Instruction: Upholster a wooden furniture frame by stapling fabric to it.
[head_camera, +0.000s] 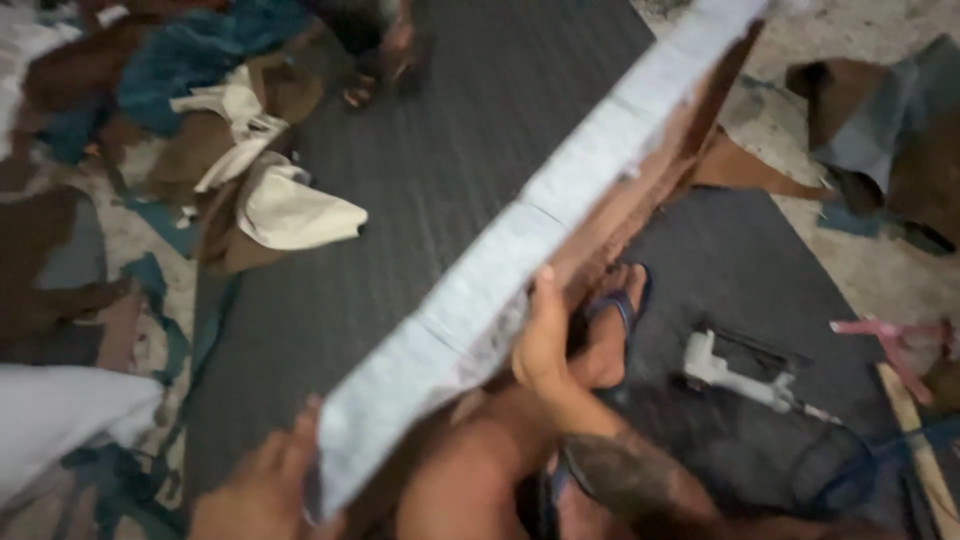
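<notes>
A long flat board (520, 260) with a pale grey face and brown underside runs diagonally from bottom left to top right. My left hand (262, 485) grips its near end at the bottom. My right hand (545, 335) holds the board's edge near the middle, thumb against the pale face. My foot in a blue flip-flop (612, 335) rests on the dark mat right behind that hand.
A dark ribbed mat (440, 140) covers the floor. Brown, teal and cream scraps (250, 170) lie at the left. A white tool (735, 380) lies on the mat at right, pink scissors (895, 345) beyond it. Another person's foot (385, 60) shows at the top.
</notes>
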